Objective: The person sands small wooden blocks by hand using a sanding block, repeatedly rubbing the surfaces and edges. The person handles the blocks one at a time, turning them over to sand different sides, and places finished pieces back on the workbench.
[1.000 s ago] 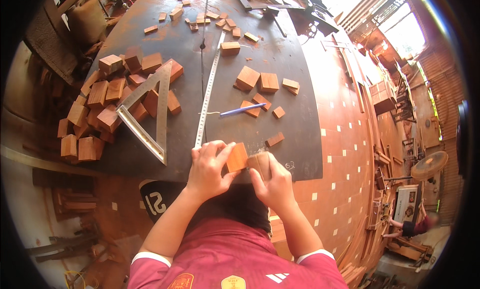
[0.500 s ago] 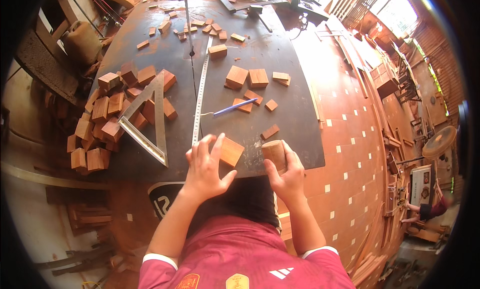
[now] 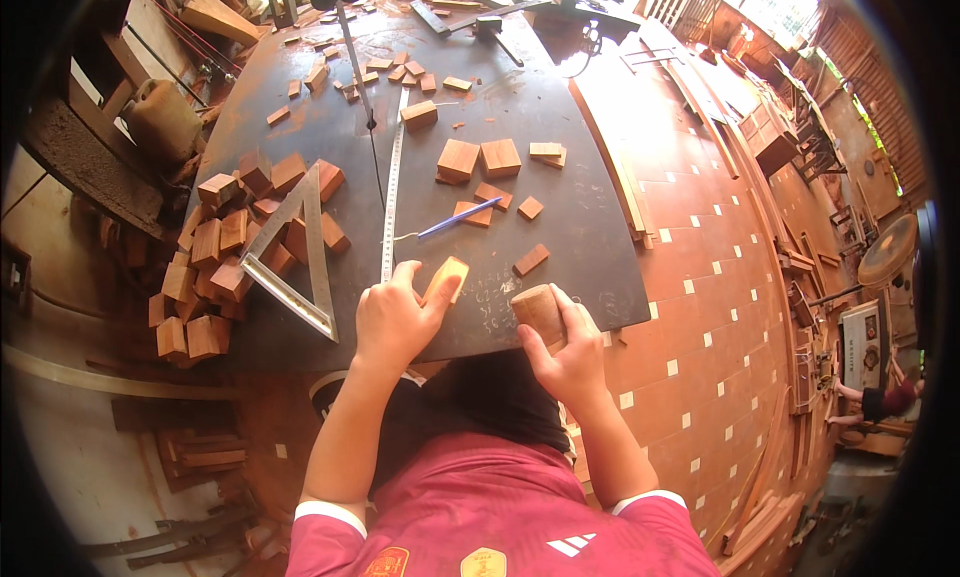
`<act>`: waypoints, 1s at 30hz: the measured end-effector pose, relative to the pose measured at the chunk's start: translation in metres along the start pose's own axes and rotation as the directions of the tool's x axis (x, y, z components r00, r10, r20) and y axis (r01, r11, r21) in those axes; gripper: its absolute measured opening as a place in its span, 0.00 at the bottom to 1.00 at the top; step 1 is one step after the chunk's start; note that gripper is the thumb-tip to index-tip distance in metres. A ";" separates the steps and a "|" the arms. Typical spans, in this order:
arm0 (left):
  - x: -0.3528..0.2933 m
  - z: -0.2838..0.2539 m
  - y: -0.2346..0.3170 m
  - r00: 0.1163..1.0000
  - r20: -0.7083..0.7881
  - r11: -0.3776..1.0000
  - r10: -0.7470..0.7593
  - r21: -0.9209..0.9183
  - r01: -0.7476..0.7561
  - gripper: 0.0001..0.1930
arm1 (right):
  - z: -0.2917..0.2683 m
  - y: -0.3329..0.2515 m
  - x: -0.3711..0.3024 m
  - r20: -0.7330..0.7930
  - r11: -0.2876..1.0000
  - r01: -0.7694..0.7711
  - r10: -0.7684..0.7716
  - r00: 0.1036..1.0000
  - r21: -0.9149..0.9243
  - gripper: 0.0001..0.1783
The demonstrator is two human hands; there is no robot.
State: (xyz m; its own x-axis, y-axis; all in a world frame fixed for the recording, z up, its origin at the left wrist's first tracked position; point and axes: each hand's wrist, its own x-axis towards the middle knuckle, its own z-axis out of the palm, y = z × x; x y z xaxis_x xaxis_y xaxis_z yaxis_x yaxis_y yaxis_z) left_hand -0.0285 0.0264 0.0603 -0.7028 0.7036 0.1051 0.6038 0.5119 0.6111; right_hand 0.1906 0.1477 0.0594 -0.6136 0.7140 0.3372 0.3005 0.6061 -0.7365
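Observation:
My left hand [image 3: 392,320] is closed round a small wooden block [image 3: 447,278], thumb along its near side, just over the front of the dark table [image 3: 560,227]. To its right, my right hand [image 3: 575,355] grips a rounded wooden cylinder [image 3: 539,313] at the table's front edge. A blue pen [image 3: 446,218] lies across a flat wood piece beyond my hands. Left of the pen runs a white measuring strip [image 3: 395,167]. A metal triangle square [image 3: 323,257] leans against a heap of wooden blocks [image 3: 206,242].
A thin upright saw blade [image 3: 357,67] meets the table farther back. Several offcuts [image 3: 400,72] are scattered near it. Long planks [image 3: 612,167] lie along the right side above the tiled floor [image 3: 690,307]. A person [image 3: 885,402] is far right.
My left hand has closed on the wooden block and turned it up on its narrow side. The right hand still holds the cylinder, now tilted slightly more. The view has shifted a little.

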 end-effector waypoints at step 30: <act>-0.037 0.031 -0.007 0.929 -0.262 0.922 0.262 -0.218 -0.322 0.18 | 0.027 -0.029 0.016 0.091 0.977 0.211 -0.210 0.974 -0.011 0.42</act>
State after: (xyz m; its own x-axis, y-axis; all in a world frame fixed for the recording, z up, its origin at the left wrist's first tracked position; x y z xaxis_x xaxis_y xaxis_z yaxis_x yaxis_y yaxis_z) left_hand 0.0055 0.0119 0.0283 -0.5931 0.6583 0.4636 0.7006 0.1382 0.7000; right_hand 0.1524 0.1320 0.0702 -0.7264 0.5364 0.4296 0.1718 0.7470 -0.6422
